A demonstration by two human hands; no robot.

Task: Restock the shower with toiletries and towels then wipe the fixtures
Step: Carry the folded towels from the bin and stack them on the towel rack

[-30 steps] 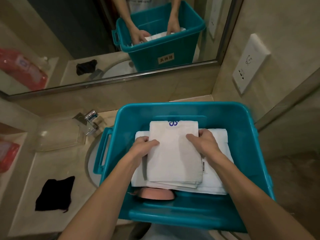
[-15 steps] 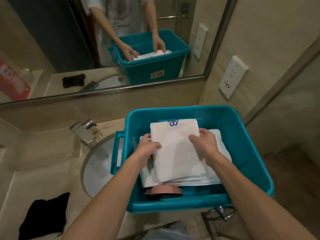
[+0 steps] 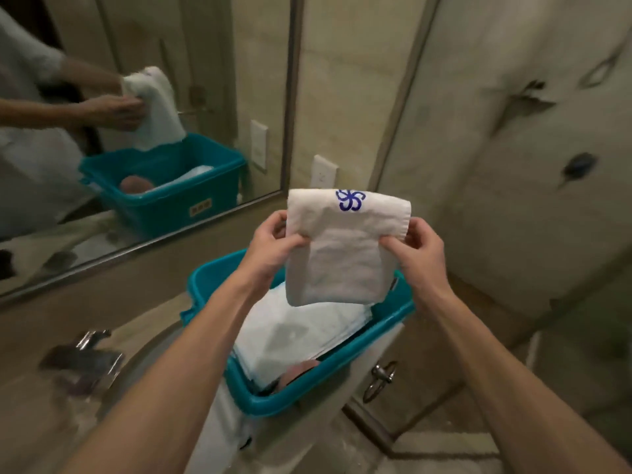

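Observation:
A folded white towel (image 3: 345, 248) with a blue flower logo hangs in the air above the teal bin (image 3: 307, 395). My left hand (image 3: 273, 241) pinches its left edge and my right hand (image 3: 415, 249) pinches its right edge. More folded white towels (image 3: 297, 333) lie in the bin, and a pink rounded object (image 3: 301, 369) shows at the bin's near end. The bin sits on the vanity counter beside the sink. The view is motion-blurred.
A chrome faucet (image 3: 82, 354) stands at the sink on the left. The wall mirror (image 3: 136, 114) reflects the bin and the raised towel. A wall socket (image 3: 321, 174) is behind the towel. Cabinet doors with a ring handle (image 3: 379, 379) are below right.
Both hands lifted the top towel out of the bin and raised it upright. The camera swung to the right, toward the wall.

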